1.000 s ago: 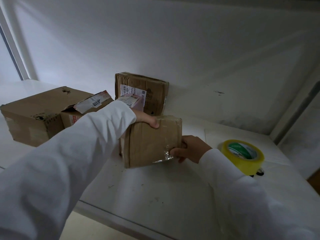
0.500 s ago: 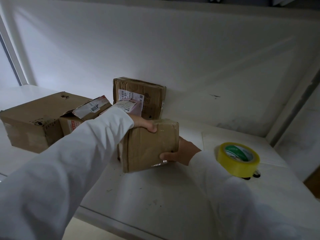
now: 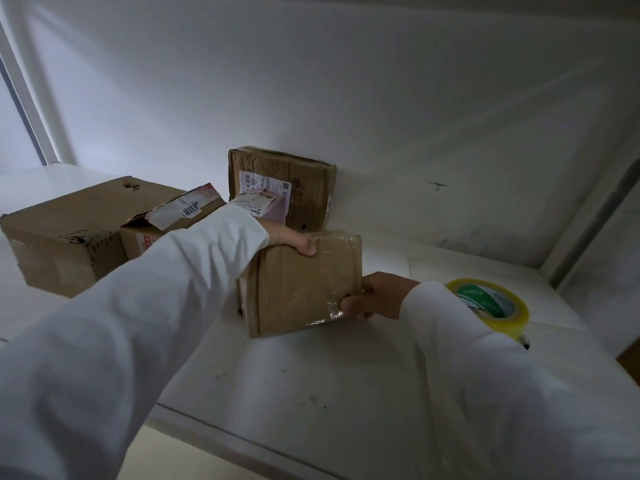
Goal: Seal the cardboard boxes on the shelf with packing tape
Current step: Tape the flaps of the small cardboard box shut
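Note:
A small brown cardboard box [image 3: 301, 285] stands on edge in the middle of the white shelf [image 3: 311, 375], with clear tape glinting at its lower right corner. My left hand [image 3: 294, 240] grips its top edge, thumb curled over the front. My right hand [image 3: 374, 296] grips its right side near the bottom, thumb on the taped corner. A roll of yellow packing tape [image 3: 491, 306] with a green core lies flat on the shelf to the right, partly hidden behind my right sleeve.
Another taped box [image 3: 298, 181] with white labels leans against the back wall behind the held one. Two more cardboard boxes [image 3: 69, 230] sit at the left, one with a torn open flap [image 3: 183, 209]. The shelf's front edge runs below my arms; a side wall closes the right.
The box has barely moved between my hands. My right hand shifted slightly lower along the box's right side, and the view tilted a little.

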